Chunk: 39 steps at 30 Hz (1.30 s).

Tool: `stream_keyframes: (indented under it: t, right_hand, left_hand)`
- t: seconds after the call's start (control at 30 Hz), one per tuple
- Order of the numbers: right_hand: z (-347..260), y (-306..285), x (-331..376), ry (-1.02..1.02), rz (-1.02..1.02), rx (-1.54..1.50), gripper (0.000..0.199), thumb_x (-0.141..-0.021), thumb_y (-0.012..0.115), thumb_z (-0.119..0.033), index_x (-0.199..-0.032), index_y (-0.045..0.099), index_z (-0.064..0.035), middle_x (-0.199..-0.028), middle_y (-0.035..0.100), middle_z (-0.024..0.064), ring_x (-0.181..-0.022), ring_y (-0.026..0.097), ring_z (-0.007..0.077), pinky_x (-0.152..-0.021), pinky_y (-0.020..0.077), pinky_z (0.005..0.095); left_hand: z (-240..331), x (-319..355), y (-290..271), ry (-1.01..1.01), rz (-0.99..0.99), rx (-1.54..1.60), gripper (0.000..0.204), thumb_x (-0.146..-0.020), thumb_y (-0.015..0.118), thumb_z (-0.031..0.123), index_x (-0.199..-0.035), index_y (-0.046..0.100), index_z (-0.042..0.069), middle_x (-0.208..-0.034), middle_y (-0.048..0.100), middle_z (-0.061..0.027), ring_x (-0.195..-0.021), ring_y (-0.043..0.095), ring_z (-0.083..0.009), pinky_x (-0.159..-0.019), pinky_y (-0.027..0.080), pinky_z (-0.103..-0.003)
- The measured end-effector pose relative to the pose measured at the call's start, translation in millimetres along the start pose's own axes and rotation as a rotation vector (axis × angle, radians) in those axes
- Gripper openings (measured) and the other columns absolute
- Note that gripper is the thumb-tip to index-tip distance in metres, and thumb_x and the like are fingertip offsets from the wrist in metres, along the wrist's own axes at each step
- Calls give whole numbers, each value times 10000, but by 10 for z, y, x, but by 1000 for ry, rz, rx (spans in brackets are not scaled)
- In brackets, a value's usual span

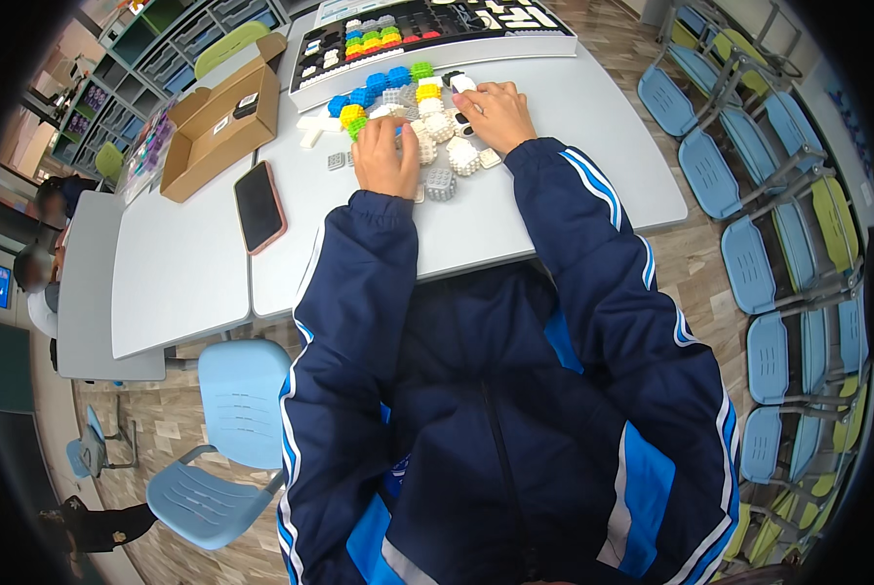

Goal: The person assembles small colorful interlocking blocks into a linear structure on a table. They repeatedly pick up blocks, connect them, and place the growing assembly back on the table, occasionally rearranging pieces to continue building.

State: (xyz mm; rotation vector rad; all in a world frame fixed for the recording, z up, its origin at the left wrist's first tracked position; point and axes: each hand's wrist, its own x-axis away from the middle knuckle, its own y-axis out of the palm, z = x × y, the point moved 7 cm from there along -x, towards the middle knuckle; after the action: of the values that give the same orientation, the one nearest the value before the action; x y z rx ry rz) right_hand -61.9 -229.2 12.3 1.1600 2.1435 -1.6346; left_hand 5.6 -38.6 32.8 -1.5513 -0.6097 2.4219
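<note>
Both hands are at a cluster of knobbly building blocks on the white table. My left hand [386, 159] curls over the near left of the cluster; its fingertips hide whatever they hold. Opposite it, my right hand [498, 115] is bent with its fingertips against the cluster's right side, beside a white block [463, 84]. What lies under those fingers is hidden too. Between the hands are white blocks [438, 127] and a yellow block [427, 92]. Blue blocks [363, 97] curve along the far left side, with a green block [421, 71] at their end. A grey block [440, 183] sits nearest me.
Behind the cluster stands a wide white box [544, 47] with coloured blocks and parts in a black insert. Left of my hands lie a phone [260, 207] and an open cardboard box [218, 141]. A blue chair [244, 405] stands at lower left; stacked chairs [712, 174] line the right.
</note>
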Motion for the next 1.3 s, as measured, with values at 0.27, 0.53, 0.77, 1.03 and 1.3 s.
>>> stream_keyframes:
  t: [0.27, 0.53, 0.77, 1.03, 1.3]
  right_hand:
    - [115, -62, -57, 155, 30, -288, 354, -887, 640, -441, -987, 751, -120, -913, 698, 131, -846, 626, 261, -757, 490, 362]
    - [101, -266, -29, 85, 320, -407, 222, -733, 796, -239, -860, 691, -89, -779, 654, 77, -730, 590, 201, -650, 474, 324]
    - [205, -108, -44, 112, 256, -426, 379, -679, 838, -282, -852, 572, -76, -787, 592, 57, -763, 541, 216, -694, 450, 343]
    - [143, -105, -17, 128, 240, -378, 459, -704, 822, -312, -999, 522, -131, -993, 561, 83, -952, 557, 295, -802, 438, 392]
    - [-134, -429, 43, 161, 301, -943, 485, -710, 869, -258, -883, 445, -99, -798, 532, 11, -686, 540, 91, -587, 466, 272]
  left_hand:
    - [-23, 12, 6, -6, -1, 4, 97, -890, 589, 151, -919, 640, 73, -970, 618, -76, -915, 574, -269, -796, 407, -388]
    - [-10, 6, -8, 8, 11, 28, 81, -870, 598, 128, -909, 625, 62, -976, 606, -86, -909, 562, -277, -800, 403, -390]
    - [4, 2, -6, 10, 5, 34, 84, -862, 603, 120, -915, 625, 60, -980, 604, -87, -909, 562, -282, -805, 404, -390]
    - [0, 5, -6, 25, 19, 19, 80, -874, 606, 124, -901, 641, 57, -970, 628, -92, -918, 591, -275, -785, 430, -380]
    - [158, -34, -105, 82, 27, 87, 324, -832, 696, 195, -1086, 582, 30, -1019, 609, -104, -859, 576, -241, -790, 433, -368]
